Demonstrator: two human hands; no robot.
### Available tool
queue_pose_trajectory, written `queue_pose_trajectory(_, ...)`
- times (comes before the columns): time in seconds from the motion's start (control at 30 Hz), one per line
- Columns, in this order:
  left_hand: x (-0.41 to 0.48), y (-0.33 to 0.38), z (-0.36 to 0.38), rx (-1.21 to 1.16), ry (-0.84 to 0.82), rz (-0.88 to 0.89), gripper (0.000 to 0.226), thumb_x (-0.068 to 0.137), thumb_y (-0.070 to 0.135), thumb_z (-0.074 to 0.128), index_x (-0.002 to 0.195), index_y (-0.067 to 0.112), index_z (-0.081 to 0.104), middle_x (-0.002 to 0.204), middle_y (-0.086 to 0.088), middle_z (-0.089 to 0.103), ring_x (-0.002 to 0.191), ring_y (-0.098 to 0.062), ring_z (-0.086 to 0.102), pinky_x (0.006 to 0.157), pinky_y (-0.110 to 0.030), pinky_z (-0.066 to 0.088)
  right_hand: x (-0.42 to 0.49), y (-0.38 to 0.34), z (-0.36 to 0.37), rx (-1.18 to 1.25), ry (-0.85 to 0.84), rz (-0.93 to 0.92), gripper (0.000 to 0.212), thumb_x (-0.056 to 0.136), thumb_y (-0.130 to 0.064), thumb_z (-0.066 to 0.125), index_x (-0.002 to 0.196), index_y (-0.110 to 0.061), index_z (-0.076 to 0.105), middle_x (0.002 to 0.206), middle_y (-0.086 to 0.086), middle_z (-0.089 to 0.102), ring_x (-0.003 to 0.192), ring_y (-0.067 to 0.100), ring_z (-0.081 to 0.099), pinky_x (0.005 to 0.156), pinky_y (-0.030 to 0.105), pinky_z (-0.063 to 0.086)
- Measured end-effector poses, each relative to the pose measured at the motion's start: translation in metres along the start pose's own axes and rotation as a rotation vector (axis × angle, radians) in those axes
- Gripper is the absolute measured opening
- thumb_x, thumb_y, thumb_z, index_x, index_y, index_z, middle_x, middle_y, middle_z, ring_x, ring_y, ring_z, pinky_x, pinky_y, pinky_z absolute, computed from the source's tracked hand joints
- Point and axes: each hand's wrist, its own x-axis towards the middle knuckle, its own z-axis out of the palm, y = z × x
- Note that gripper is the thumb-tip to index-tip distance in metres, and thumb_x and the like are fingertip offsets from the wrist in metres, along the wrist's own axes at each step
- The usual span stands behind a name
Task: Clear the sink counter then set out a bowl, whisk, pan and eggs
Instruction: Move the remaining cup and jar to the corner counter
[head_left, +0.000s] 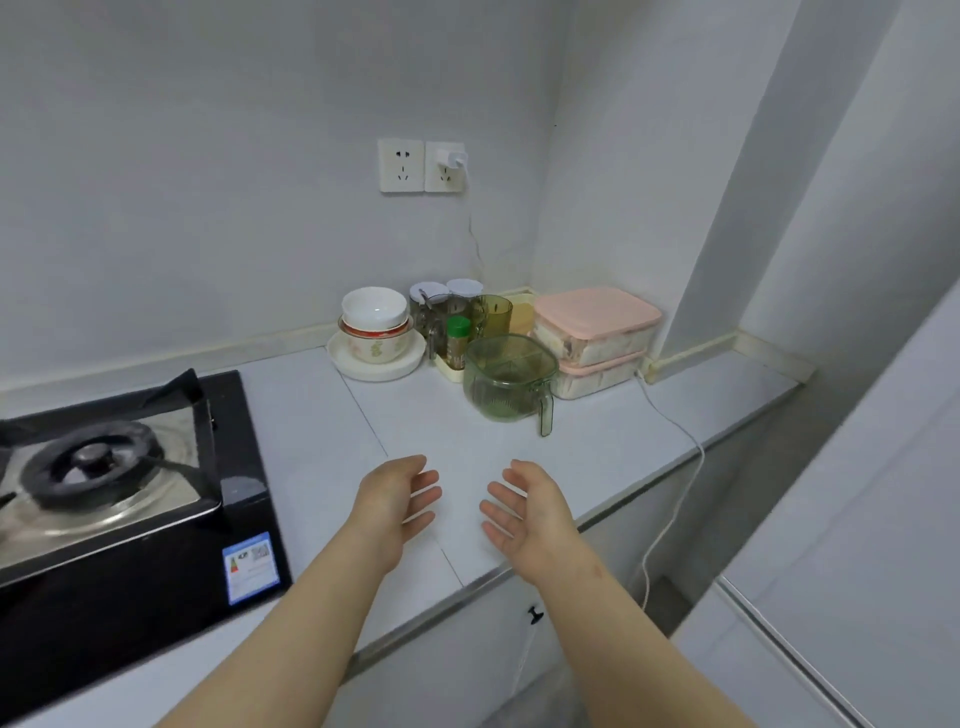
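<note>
Forearms reach in from the lower edge over a white counter (322, 415). The left hand (397, 501) and right hand (527, 512) are held side by side above the counter's front part. Their palms are turned toward each other, the fingers are spread and relaxed, and neither hand holds anything. A gap separates the two hands.

A black stove (234, 441) sits at the left with one burner in view. A blue label (251, 566) is stuck on its front corner. A white cable (675, 431) crosses the counter's right part and drops over the front edge.

Beyond the hands stands a clear green jug (509, 379), its handle pointing front-right. Two stacked boxes (597, 317) with pink lids stand just beside it, to the right. To the left, against the back wall, a white bowl (374, 306) sits on top of a stack of patterned bowls on a plate (376, 366). Between this stack and the boxes stand jars (434, 304), a green-capped bottle (457, 343) and a green cup (493, 312).

Two sockets (400, 165) are on the wall above, and the right one carries a plug (451, 157).
</note>
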Motion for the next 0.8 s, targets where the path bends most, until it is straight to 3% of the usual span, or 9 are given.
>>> queue_pose_trajectory(0.17,-0.054,-0.031,-0.023,-0.073,0.077,-0.004,0.020,0.094,0.019,0.051,0.112,0.012,0.057,0.092,-0.003,0.065,0.086,-0.019,0.062,0.067,-0.031,0.050,-0.038,0.029,-0.012,-0.049,-0.063,0.030,0.028,0.095,-0.029,0.049,0.116,-0.010,0.054,0.117,0.009,0.056,0.105,0.027,0.054,0.092,0.037,0.041)
queue_pose_trajectory(0.4,-0.121,-0.043,-0.085,-0.172,0.239,0.082,0.020,0.095,0.019,0.050,0.112,0.012,0.057,0.092,-0.004,0.065,0.095,-0.022,0.062,0.073,-0.030,0.049,-0.097,0.078,0.011,-0.140,-0.203,0.095,0.024,0.094,-0.027,0.050,0.111,-0.010,0.055,0.117,0.010,0.058,0.104,0.028,0.055,0.090,0.037,0.042)
queue_pose_trajectory(0.5,-0.144,-0.041,-0.120,-0.212,0.321,0.137,0.019,0.095,0.020,0.052,0.111,0.012,0.058,0.092,-0.005,0.067,0.088,-0.018,0.064,0.072,-0.031,0.051,-0.117,0.100,0.040,-0.225,-0.278,0.100,0.028,0.093,-0.028,0.050,0.116,-0.011,0.055,0.121,0.010,0.058,0.104,0.027,0.055,0.089,0.037,0.042)
queue_pose_trajectory(0.6,-0.170,-0.039,-0.171,-0.261,0.432,0.176,0.018,0.094,0.019,0.053,0.110,0.013,0.059,0.094,-0.006,0.067,0.093,-0.019,0.064,0.077,-0.034,0.051,-0.140,0.133,0.079,-0.326,-0.376,0.130,0.034,0.094,-0.029,0.049,0.123,-0.012,0.053,0.123,0.010,0.058,0.106,0.026,0.055,0.087,0.036,0.044)
queue_pose_trajectory(0.8,-0.220,-0.045,-0.280,-0.384,0.573,0.222,0.020,0.094,0.020,0.052,0.111,0.012,0.059,0.094,-0.006,0.066,0.089,-0.019,0.064,0.072,-0.031,0.052,-0.184,0.204,0.152,-0.468,-0.550,0.206,0.030,0.096,-0.029,0.047,0.119,-0.012,0.053,0.120,0.009,0.059,0.106,0.026,0.055,0.088,0.036,0.044)
